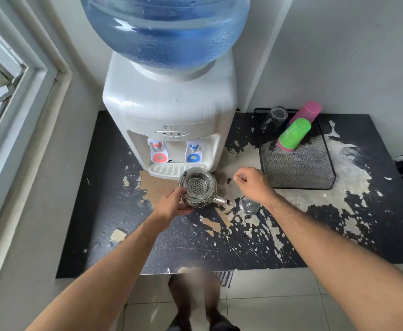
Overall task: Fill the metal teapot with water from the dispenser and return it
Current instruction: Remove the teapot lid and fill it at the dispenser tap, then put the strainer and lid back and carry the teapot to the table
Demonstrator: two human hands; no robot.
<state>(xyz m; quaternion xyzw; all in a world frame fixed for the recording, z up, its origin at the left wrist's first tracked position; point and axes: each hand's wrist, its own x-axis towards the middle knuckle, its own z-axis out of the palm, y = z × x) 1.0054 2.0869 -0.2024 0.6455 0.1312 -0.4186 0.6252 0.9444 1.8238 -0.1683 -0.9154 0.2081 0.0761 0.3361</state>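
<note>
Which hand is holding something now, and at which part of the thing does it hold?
The left hand grips the metal teapot at its left side, near the handle. The right hand holds nothing; its fingers are loosely curled above the table.

Silver teapot (198,191), white dispenser (169,111), blue bottle (164,27), green cup (294,133), pink cup (309,112).
</note>
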